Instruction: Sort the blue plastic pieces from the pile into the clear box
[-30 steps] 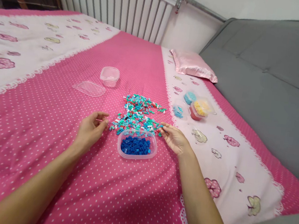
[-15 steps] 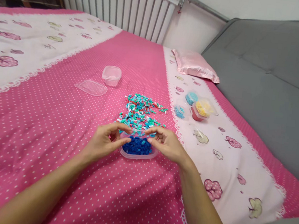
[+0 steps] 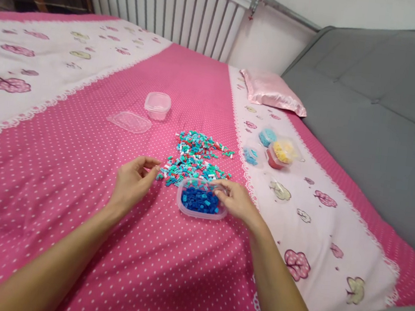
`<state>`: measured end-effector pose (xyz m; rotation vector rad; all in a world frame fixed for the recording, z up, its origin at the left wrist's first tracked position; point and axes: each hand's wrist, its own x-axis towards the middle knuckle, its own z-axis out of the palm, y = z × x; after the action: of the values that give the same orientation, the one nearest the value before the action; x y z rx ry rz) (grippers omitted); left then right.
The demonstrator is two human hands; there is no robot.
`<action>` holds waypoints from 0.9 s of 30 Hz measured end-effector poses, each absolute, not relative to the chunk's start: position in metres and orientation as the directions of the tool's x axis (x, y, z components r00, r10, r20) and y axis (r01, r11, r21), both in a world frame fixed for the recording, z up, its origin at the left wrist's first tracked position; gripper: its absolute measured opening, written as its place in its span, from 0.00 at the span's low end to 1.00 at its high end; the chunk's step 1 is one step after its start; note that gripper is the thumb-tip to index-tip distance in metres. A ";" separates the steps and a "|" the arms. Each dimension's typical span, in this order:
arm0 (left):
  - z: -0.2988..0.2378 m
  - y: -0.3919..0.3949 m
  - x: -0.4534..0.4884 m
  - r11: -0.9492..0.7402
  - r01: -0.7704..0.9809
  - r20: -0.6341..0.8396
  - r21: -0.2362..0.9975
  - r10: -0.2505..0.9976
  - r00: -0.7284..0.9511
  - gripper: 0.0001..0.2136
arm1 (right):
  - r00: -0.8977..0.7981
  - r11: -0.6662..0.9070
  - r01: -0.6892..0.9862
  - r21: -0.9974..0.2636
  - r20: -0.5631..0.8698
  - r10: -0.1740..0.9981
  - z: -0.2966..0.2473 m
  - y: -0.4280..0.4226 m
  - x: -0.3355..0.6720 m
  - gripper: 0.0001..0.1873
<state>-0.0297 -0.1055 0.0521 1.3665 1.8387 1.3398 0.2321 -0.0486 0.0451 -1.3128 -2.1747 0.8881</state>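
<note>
A clear plastic container [image 3: 200, 215] holding dark blue small bricks [image 3: 198, 200] sits on the pink bedsheet in front of me. My right hand [image 3: 238, 199] grips its right rim, thumb over the inner side. To the left of the container, my left hand [image 3: 135, 180] is at the left edge of a mixed pile of bricks [image 3: 191, 168]. Its thumb and forefinger are pinched close together; whatever lies between them is too small to make out. Teal, white, red and green pieces make up the pile, which spreads behind the container.
Behind and left stand an empty clear container [image 3: 158, 105] and a flat clear lid [image 3: 131, 122]. On the right are tubs of light blue pieces [image 3: 267, 137] and yellow pieces [image 3: 282, 151]. A pink pillow [image 3: 273, 90] lies against the grey headboard [image 3: 371, 99]. A white radiator [image 3: 171, 9] stands beyond the bed.
My left hand has left the container and moved left to the pile's edge. The container has shifted slightly right, with my right hand now on its right rim.
</note>
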 end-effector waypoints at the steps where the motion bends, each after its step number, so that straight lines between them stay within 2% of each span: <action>1: 0.053 -0.106 -0.030 0.034 0.470 0.165 0.882 0.912 -0.375 0.15 | -0.439 0.329 0.591 -0.737 0.049 0.897 0.045 -0.046 0.237 0.15; 4: 0.056 -0.109 -0.028 0.037 0.597 0.178 0.802 0.938 -0.298 0.11 | -0.414 0.260 0.539 -0.801 0.017 0.910 0.047 -0.037 0.257 0.15; 7: 0.054 -0.111 -0.025 -0.064 0.747 0.230 0.662 0.966 -0.121 0.09 | -0.404 0.170 0.494 -0.853 -0.052 0.913 0.050 -0.032 0.274 0.13; 11: 0.048 -0.112 -0.021 -0.139 0.876 0.207 0.463 0.977 0.046 0.13 | -0.395 0.088 0.467 -0.880 -0.118 0.911 0.052 -0.033 0.285 0.15; 17: 0.037 -0.110 -0.016 -0.116 0.911 0.157 0.395 0.986 0.057 0.17 | -0.464 0.110 0.465 -0.878 -0.136 0.876 0.049 -0.033 0.288 0.18; 23: 0.033 -0.107 -0.011 -0.089 0.961 0.123 0.262 0.991 0.059 0.16 | -0.493 0.109 0.451 -0.886 -0.146 0.858 0.049 -0.032 0.285 0.22; 27: 0.035 -0.108 -0.010 -0.100 0.971 0.094 0.218 0.992 0.081 0.15 | -0.516 0.092 0.424 -0.901 -0.157 0.842 0.048 -0.032 0.281 0.23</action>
<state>-0.0103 -0.1078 0.0347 2.2350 2.0384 0.3313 0.2812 -0.0322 0.0483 -1.2427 -1.9752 1.4056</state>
